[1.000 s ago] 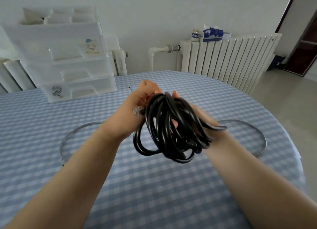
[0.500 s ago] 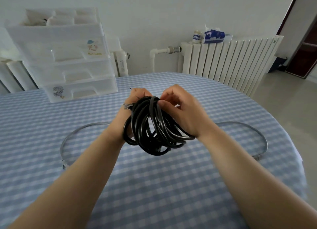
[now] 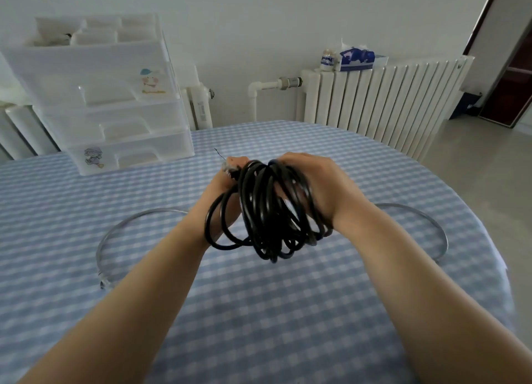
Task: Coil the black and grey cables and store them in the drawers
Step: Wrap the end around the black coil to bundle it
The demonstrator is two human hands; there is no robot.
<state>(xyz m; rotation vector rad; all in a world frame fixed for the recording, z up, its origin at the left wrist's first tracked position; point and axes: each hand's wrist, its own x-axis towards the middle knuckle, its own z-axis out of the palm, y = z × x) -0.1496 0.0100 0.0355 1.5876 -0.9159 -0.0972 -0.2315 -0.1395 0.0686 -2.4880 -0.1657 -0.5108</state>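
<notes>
No text, brand, number or sign can be read. The white plastic drawer unit [image 3: 115,101] bears two cartoon stickers without legible lettering: one with a blue cap on the upper drawer [image 3: 151,81], one small figure on the bottom drawer [image 3: 93,157]. The blue-and-white tissue pack [image 3: 357,58] on the radiator [image 3: 383,101] carries print too blurred to make out, as does the label on the small jar [image 3: 326,60] beside it. A white part by the left radiator pipe [image 3: 201,110] shows a dark strip of marks, too small to read.
</notes>
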